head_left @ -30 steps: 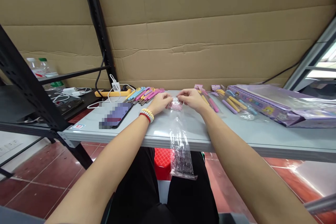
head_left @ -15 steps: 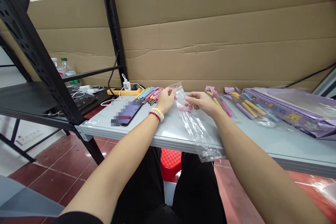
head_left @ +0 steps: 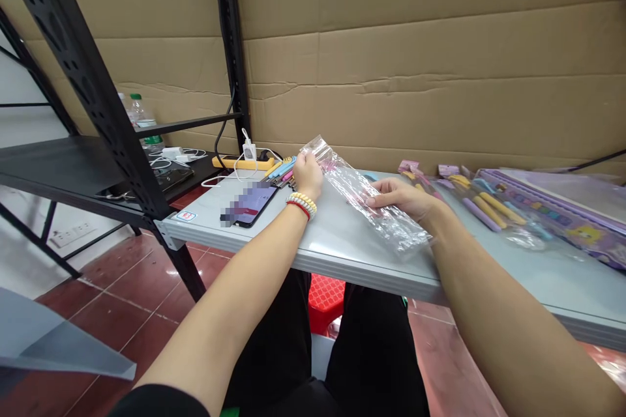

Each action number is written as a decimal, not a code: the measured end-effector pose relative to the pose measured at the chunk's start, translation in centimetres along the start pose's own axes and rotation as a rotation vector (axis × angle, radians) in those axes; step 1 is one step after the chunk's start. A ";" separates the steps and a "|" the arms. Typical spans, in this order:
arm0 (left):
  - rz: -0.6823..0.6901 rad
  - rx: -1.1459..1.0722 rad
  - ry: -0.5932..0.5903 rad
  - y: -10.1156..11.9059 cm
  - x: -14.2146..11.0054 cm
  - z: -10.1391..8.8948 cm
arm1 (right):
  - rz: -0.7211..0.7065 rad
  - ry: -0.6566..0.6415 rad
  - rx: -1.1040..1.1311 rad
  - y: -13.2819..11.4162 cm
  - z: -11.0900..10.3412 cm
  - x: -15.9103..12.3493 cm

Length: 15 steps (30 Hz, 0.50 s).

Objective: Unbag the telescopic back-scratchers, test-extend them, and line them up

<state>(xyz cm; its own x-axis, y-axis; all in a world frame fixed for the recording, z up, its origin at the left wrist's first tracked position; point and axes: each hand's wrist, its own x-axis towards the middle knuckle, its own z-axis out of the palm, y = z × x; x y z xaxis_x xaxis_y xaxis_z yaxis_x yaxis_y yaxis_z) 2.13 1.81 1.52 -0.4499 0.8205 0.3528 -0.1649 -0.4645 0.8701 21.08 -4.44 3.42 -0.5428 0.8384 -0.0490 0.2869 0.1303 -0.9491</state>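
A long clear plastic bag (head_left: 349, 189) is stretched at a slant between my two hands above the grey table (head_left: 332, 234). My left hand (head_left: 308, 176), with beaded bracelets at the wrist, grips the bag near its upper left end. My right hand (head_left: 401, 199) pinches it farther down between thumb and fingers. Some pink shows at the bag's upper part. Just behind my left hand lie several colourful pens (head_left: 281, 171), partly hidden by it. A phone (head_left: 249, 204) rests to the left of that hand.
Bagged pens with yellow and purple barrels (head_left: 489, 208) lie on the right, beside a purple printed pouch (head_left: 552, 208). A yellow power strip (head_left: 264, 163) with white cables sits at the back left. A black rack post (head_left: 229, 45) rises there, before a cardboard wall (head_left: 415, 65).
My right hand has moved right and down along the bag, pulling it slantwise and lifting its lower end off the table edge. My left hand keeps its grip. The camera view has shifted slightly.
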 end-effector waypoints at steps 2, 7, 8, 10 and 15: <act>-0.061 -0.073 -0.025 0.5 -0.2 0.0 | -0.010 0.034 0.026 0.0 0.0 0.1; -0.216 -0.114 -0.455 1.4 -1.6 -0.1 | -0.116 0.200 0.079 0.2 0.1 0.7; -0.227 -0.081 -0.557 1.4 -1.9 -0.1 | -0.126 0.226 0.078 0.3 0.1 0.7; -0.219 0.013 -0.703 1.3 -2.4 0.0 | -0.133 0.257 0.051 0.5 0.0 0.8; -0.066 0.166 -0.731 0.9 -2.7 0.3 | -0.135 0.338 -0.079 0.8 -0.1 1.0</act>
<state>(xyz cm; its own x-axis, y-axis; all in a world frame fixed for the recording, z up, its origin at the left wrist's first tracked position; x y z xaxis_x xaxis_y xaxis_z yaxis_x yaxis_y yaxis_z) 3.44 -0.70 1.46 0.2633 0.8840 0.3864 -0.0111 -0.3977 0.9174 20.84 -3.44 2.66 -0.2927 0.9365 0.1933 0.2980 0.2815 -0.9121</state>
